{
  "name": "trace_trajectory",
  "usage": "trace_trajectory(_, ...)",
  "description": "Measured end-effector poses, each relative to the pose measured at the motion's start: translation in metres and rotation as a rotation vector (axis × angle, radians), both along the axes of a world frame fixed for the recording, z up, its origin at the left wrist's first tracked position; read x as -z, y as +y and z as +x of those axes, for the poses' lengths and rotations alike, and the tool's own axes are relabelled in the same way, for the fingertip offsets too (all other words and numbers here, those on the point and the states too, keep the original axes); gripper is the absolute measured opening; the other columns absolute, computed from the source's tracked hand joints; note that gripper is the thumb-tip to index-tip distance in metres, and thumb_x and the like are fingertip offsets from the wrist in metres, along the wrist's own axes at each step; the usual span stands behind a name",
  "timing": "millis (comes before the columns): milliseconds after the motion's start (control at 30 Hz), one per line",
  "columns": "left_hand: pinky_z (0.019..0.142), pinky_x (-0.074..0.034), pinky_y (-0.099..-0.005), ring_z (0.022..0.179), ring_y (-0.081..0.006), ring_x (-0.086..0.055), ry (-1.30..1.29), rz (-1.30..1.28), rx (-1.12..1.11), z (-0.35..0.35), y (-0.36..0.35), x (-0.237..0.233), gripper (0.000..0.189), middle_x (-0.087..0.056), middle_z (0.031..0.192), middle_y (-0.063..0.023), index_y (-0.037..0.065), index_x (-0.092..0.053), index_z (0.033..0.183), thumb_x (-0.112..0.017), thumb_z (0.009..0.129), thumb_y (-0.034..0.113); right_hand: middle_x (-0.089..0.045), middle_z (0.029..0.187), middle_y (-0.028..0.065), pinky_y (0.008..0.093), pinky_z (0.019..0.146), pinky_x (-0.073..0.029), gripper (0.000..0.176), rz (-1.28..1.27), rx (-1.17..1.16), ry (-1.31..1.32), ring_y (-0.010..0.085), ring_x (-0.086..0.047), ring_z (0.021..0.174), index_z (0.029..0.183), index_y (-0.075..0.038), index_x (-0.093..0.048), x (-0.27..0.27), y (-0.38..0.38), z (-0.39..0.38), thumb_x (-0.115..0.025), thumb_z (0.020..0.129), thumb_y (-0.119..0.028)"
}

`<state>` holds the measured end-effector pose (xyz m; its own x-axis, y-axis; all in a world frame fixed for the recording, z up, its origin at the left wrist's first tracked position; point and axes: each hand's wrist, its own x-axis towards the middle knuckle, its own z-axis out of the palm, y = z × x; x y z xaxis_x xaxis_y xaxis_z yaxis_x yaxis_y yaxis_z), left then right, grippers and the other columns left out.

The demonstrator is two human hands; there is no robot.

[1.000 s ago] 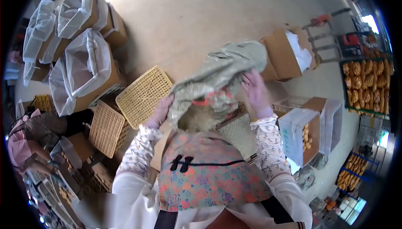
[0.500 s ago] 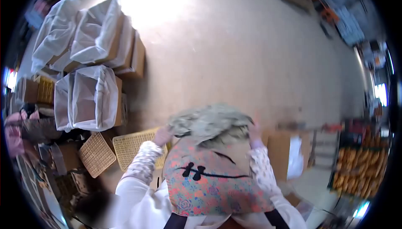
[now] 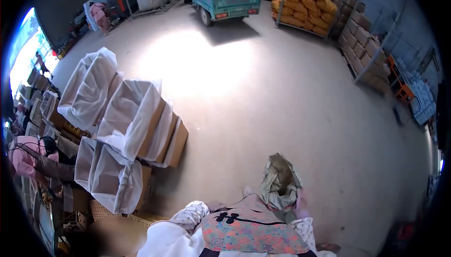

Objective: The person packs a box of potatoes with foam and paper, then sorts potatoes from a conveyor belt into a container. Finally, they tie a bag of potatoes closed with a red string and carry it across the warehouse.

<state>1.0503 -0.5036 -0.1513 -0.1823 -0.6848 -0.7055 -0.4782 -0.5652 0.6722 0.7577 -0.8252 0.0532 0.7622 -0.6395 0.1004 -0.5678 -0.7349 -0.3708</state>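
A grey-green woven sack (image 3: 275, 186) hangs in front of me, its mouth gaping upward and its inside dark tan. My right hand (image 3: 302, 204) is closed on the sack's right edge. Near the left side of my floral apron (image 3: 253, 238) is my left hand (image 3: 216, 205), apart from the sack; its fingers are mostly hidden by the apron, so whether they hold anything does not show.
Cardboard boxes lined with white plastic (image 3: 127, 116) stand in a group at left. Beside them a co-worker in pink (image 3: 26, 158) bends over. A teal cargo vehicle (image 3: 225, 1), stacked filled sacks (image 3: 303, 6) and cartons (image 3: 364, 41) stand at the back.
My view has tilted up and turned, bringing the vehicle into sight. The sack went from bunched between both hands to hanging mouth-up at my right hand. My left hand moved off it.
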Motion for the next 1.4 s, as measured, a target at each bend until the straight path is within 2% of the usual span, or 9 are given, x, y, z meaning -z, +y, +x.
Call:
trace_trajectory(133,0.097,-0.044,-0.0435,0.108,-0.0359,-0.060,-0.281,-0.167,-0.551,0.083,-0.057,-0.119,0.043,-0.065,0.116,-0.0180,0.013,-0.063,0.118,-0.041,0.094,0.040,-0.066,0.099,0.0163,0.0378,0.078,-0.049,0.028,0.210,-0.238,-0.102,0.0313,-0.063,0.094,0.107,-0.003,-0.063,0.054,-0.138,0.177,-0.054,0.087,-0.020)
trace_trajectory(200,0.094,-0.045,-0.0410,0.105,-0.0337,-0.062,-0.192,-0.115,-0.747,0.132,-0.060,-0.123,0.043,-0.067,0.111,-0.0159,0.010,-0.066,0.114,-0.044,0.093,0.041,-0.066,0.103,0.0169,0.0406,0.080,-0.050,0.030,1.162,0.021,-0.283,0.0333,-0.063,0.094,0.109,-0.004,-0.063,-0.001,-0.140,0.304,-0.058,0.089,-0.026)
trace_trajectory(267,0.091,-0.047,-0.0389,0.101,-0.0313,-0.063,-0.196,-0.128,-0.963,0.173,-0.061,-0.113,0.043,-0.069,0.104,-0.0164,0.007,-0.068,0.106,-0.048,0.092,0.042,-0.064,0.097,0.0160,0.0379,0.079,-0.050,0.034,0.253,-0.711,-0.020,0.0270,-0.063,0.092,0.107,-0.002,-0.062,0.034,-0.167,0.413,-0.063,0.088,-0.031)
trace_trajectory(533,0.102,-0.038,-0.0433,0.113,-0.0339,-0.055,-0.766,-0.741,-1.763,0.393,-0.158,-0.195,0.064,-0.060,0.118,-0.0178,0.004,-0.049,0.133,-0.069,0.081,0.037,-0.064,0.085,0.0202,0.0385,0.071,-0.047,0.035,0.850,-0.609,0.142,0.0306,-0.060,0.075,0.102,-0.003,-0.061,-0.070,-0.143,0.675,-0.065,0.083,-0.031)
trace_trajectory(600,0.106,-0.031,-0.0513,0.123,-0.0388,-0.045,-1.389,-0.886,-1.307,0.485,-0.198,-0.261,0.087,-0.049,0.132,-0.0203,0.004,-0.039,0.140,-0.076,0.072,0.044,-0.065,0.087,0.0206,0.0404,0.072,-0.048,0.032,0.710,-0.574,0.120,0.0333,-0.062,0.079,0.102,-0.004,-0.062,-0.084,-0.167,0.721,-0.064,0.083,-0.029)
trace_trajectory(833,0.100,-0.037,-0.0514,0.120,-0.0291,-0.054,-1.127,-0.491,-0.316,0.726,-0.337,-0.314,0.069,-0.061,0.125,-0.0110,0.017,-0.054,0.131,-0.074,0.071,0.044,-0.068,0.090,0.0172,0.0428,0.078,-0.052,0.027,0.508,-0.576,-0.039,0.0369,-0.066,0.088,0.101,-0.010,-0.067,-0.111,-0.221,0.921,-0.062,0.079,-0.024)
trace_trajectory(1067,0.091,-0.050,-0.0407,0.105,-0.0284,-0.066,-1.166,0.208,-0.831,0.968,-0.291,-0.252,0.027,-0.069,0.107,-0.0150,0.016,-0.072,0.103,-0.060,0.080,0.024,-0.069,0.111,0.0075,0.0350,0.084,-0.054,0.028,-0.218,-0.720,0.641,0.0227,-0.066,0.106,0.106,-0.021,-0.069,-0.037,-0.282,1.217,-0.058,0.083,-0.012)
trace_trajectory(1233,0.081,-0.052,-0.0453,0.102,-0.0336,-0.065,-1.395,0.495,-1.310,1.135,-0.171,-0.453,0.023,-0.069,0.099,-0.0164,0.017,-0.067,0.099,-0.047,0.088,0.015,-0.063,0.089,0.0134,0.0410,0.069,-0.048,0.030,-0.319,-0.916,-0.337,0.0295,-0.060,0.080,0.106,-0.010,-0.062,-0.190,-0.176,1.510,-0.057,0.076,-0.009)
trace_trajectory(1400,0.066,-0.046,-0.0440,0.076,-0.0355,-0.058,-1.853,-0.137,-1.549,1.137,-0.105,-0.414,0.030,-0.061,0.079,-0.0128,0.011,-0.064,0.103,-0.063,0.073,0.010,-0.058,0.085,0.0118,0.0396,0.073,-0.048,0.061,-0.089,-1.110,-0.731,0.0289,-0.058,0.080,0.130,-0.013,-0.060,-0.183,-0.121,1.570,-0.074,0.071,-0.011)
